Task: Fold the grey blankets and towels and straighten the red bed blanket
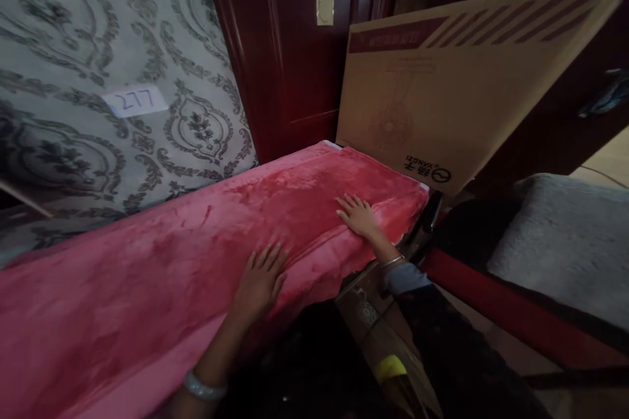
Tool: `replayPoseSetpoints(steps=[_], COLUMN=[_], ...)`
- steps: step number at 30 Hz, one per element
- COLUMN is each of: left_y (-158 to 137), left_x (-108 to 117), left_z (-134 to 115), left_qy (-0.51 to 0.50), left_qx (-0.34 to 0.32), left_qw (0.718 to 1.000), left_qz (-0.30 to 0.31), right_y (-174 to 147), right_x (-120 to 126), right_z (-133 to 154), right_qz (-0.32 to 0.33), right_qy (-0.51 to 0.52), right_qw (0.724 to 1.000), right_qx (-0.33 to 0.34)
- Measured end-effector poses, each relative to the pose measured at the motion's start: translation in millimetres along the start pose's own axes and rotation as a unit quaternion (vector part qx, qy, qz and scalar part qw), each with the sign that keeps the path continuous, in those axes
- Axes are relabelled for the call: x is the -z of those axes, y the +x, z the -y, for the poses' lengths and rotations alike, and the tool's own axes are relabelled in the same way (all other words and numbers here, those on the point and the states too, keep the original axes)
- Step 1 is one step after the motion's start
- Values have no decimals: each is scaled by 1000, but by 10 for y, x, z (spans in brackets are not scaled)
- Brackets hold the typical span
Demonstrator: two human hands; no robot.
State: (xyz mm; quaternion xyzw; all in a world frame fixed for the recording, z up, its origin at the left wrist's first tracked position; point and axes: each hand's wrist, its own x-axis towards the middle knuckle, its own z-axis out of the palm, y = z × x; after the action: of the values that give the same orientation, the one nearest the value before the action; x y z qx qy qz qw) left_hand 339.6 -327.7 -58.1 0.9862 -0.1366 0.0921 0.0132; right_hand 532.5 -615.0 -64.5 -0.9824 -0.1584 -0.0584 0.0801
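A plush pink-red cover [162, 275] lies spread over a long, narrow surface along the wall. My left hand [258, 281] rests on it near the front side, palm down with fingers stretched out. Farther toward the right end, my right hand [358, 215] also lies on the cover, fingers spread and flat. Neither hand grips the fabric. Folds run between the two hands, and the front side of the cover hangs down. What lies beneath the cover is hidden.
A large cardboard box [432, 91] leans behind the right end, by a dark red door [295, 46]. Right of me stands a seat with a grey fuzzy cover [565, 242]. A paper marked 277 [135, 101] is on the patterned wall [142, 33]. Another box [371, 314] sits below.
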Motion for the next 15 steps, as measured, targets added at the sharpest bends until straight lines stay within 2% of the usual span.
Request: replayPoseSetpoints(steps=[5, 10, 13, 15], left_y=[-249, -750, -1096, -1290], left_x=[16, 45, 85, 148], left_z=[-119, -290, -342, -297], left_qy=[-7, -32, -53, -52], left_qx=[30, 19, 5, 30], left_qw=[1000, 999, 998, 996], left_qz=[3, -22, -37, -61], right_y=[-31, -83, -144, -208], right_x=[-11, -134, -313, -420], right_z=[-52, -99, -124, -78], right_qz=[-11, -27, -78, -125], right_qy=[-18, -12, 21, 47], right_qw=[1000, 999, 997, 991], right_qx=[-4, 15, 13, -18])
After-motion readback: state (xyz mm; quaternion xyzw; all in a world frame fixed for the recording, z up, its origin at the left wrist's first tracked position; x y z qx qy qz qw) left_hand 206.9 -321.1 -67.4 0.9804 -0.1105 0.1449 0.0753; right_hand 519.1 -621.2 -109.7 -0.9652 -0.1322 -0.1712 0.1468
